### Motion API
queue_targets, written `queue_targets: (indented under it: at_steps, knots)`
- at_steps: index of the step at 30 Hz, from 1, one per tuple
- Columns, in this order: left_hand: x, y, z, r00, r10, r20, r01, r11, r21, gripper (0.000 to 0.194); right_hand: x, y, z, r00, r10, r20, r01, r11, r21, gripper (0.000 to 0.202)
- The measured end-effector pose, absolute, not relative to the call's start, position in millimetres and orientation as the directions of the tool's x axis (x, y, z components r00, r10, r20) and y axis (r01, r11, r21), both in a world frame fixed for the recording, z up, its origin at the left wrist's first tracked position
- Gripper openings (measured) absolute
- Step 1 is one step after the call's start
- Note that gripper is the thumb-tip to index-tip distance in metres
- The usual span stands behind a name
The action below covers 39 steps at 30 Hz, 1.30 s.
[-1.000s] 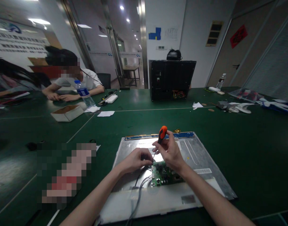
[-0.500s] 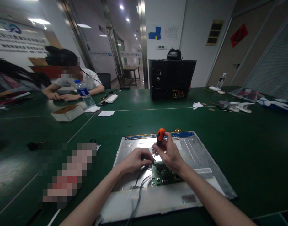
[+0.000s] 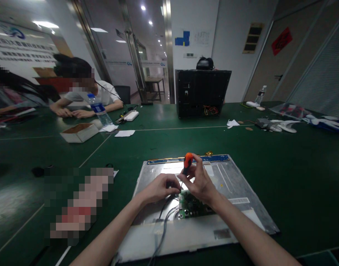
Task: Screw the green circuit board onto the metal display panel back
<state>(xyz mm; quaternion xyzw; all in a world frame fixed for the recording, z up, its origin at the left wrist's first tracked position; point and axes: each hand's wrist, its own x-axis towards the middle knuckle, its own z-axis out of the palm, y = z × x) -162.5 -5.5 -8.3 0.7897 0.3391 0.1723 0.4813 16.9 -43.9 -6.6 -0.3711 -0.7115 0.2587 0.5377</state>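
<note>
My right hand [image 3: 201, 181] grips an orange-and-black screwdriver [image 3: 188, 162], its shaft pointing down at the upper left corner of a green circuit board [image 3: 190, 207]. Close by, my left hand [image 3: 164, 187] has its thumb and fingers pinched together at that same corner. Whatever lies between those fingertips is too small to make out. The board sits on the metal back of a flat display panel [image 3: 233, 181], which lies on the table. Dark cables [image 3: 164, 236] run from beside the board toward the panel's near edge.
Across the green table [image 3: 297, 177] stands a black box-shaped device [image 3: 202, 92]. An open carton [image 3: 79, 133] and a water bottle [image 3: 101, 112] are at the left, near a seated person [image 3: 89, 88]. White gloves [image 3: 283, 126] lie at the right.
The screwdriver's handle has shifted slightly left and down, and my right fingers have changed position around it. My left hand stays at the board's corner.
</note>
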Motion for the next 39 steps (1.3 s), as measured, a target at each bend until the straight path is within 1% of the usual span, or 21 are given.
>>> queue_targets:
  at_steps: [3,6,12,20,31,34,39]
  knots:
    - [-163.1,-4.5,-10.0,0.714,0.698,-0.053,0.362,-0.304,0.881,0.009,17.3,-44.1,-7.7,-0.159,0.767,0.622,0.26,0.64,-0.723,0.075]
    - [-163.4,-4.2,-10.6,0.718,0.694,-0.055,0.361,-0.304,0.882,0.01,17.7,-44.2,-7.5,-0.172,0.725,0.667,0.277,0.686,-0.673,0.08]
    - [-163.3,-5.6,-8.1,0.713,0.699,-0.056,0.373,-0.31,0.875,0.01,19.6,-45.5,-3.1,-0.168,0.693,0.701,0.346,0.708,-0.616,0.075]
    - [-162.8,-5.1,-7.5,0.71,0.702,-0.056,0.377,-0.312,0.872,0.009,20.4,-46.7,-5.3,-0.146,0.665,0.733,0.411,0.714,-0.566,0.073]
    - [-163.8,-4.4,-9.9,0.708,0.704,-0.052,0.378,-0.315,0.87,0.01,20.2,-46.2,-4.1,-0.139,0.609,0.78,0.476,0.733,-0.487,0.069]
    - [-164.2,-4.1,-10.2,0.712,0.7,-0.054,0.38,-0.32,0.868,0.01,20.5,-47.3,-2.0,-0.155,0.61,0.777,0.475,0.736,-0.483,0.068]
    - [-164.9,-3.1,-11.8,0.718,0.694,-0.061,0.388,-0.325,0.862,0.01,21.6,-48.2,-0.6,-0.184,0.641,0.745,0.455,0.727,-0.514,0.07]
